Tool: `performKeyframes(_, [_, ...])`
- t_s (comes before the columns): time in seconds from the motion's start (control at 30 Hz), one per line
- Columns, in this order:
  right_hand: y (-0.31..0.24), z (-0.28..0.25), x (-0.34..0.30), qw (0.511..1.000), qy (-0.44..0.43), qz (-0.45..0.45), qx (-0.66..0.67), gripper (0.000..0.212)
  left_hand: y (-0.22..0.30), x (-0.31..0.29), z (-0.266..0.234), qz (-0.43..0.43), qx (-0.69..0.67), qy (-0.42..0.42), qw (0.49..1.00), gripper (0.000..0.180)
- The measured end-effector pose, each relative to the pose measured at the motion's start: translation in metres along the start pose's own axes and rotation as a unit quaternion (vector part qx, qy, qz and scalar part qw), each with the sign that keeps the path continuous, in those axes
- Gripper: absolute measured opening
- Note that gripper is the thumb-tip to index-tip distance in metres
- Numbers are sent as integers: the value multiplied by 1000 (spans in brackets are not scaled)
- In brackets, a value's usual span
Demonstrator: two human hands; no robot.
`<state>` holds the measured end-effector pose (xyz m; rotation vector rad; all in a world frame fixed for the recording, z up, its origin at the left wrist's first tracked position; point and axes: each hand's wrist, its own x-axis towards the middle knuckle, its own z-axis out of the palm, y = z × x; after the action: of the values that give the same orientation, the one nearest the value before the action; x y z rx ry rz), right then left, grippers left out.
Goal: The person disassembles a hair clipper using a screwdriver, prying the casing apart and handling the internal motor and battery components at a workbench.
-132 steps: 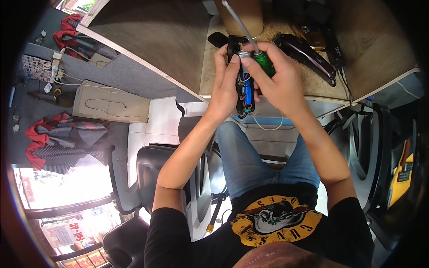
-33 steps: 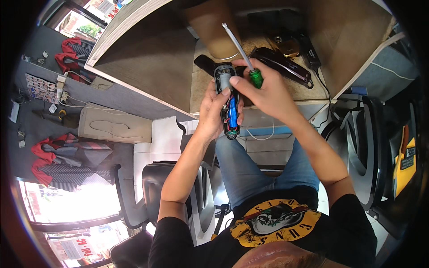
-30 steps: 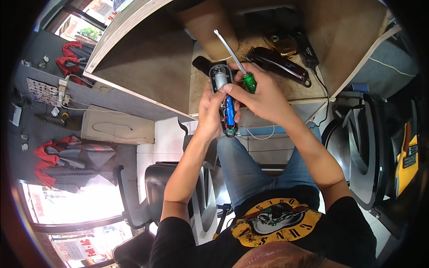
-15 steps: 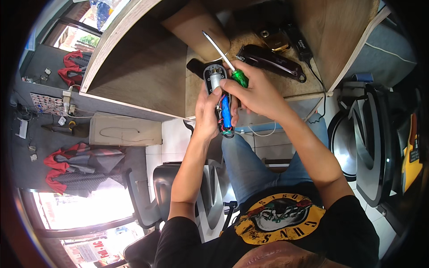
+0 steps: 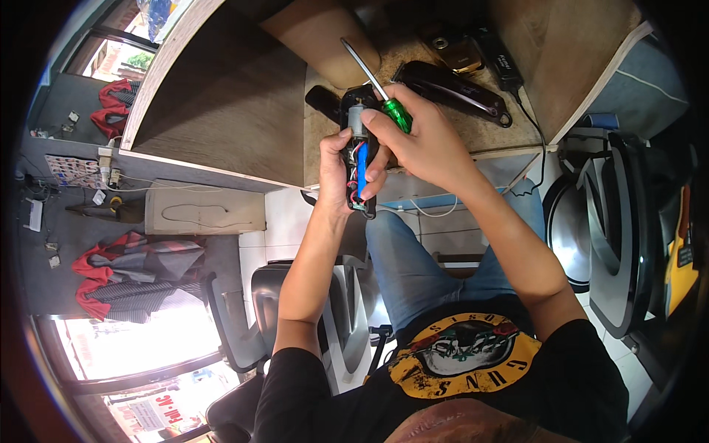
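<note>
My left hand [image 5: 334,176] is closed round the side of an opened hair clipper [image 5: 359,97], held over the front edge of a wooden shelf. Inside its dark casing show a silver motor [image 5: 357,122], a long blue battery [image 5: 362,170] and thin red and white wires. A screwdriver [image 5: 397,116] with a green handle is tucked in my right hand [image 5: 428,148], its shaft pointing up and left, away from the casing. The right thumb rests by the motor, and other right fingers touch the casing beside the battery.
On the wooden shelf [image 5: 436,140] lie a dark maroon clipper [image 5: 454,94], a small black part [image 5: 323,105], a gold-brown part [image 5: 459,56] and a black adapter [image 5: 496,63] with a hanging cable. A cabinet side wall [image 5: 229,96] rises at left. Black chairs [image 5: 628,236] stand nearby.
The clipper has turned slightly in my hands, its battery side tipping. My right fingers have moved further over the casing by the battery. The screwdriver stays in my right hand.
</note>
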<state>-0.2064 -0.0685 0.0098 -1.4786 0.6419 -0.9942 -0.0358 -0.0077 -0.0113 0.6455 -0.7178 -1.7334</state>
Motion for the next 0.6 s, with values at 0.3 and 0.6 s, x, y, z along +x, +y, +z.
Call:
performKeyframes(0.3, [-3, 3, -2, 999, 26, 20, -4, 34, -2, -2, -1, -10, 14, -7, 1000, 56])
performKeyframes(0.6, [-5, 2, -3, 998, 23, 56, 3, 36, -6, -1, 5, 28, 23, 8, 999, 52])
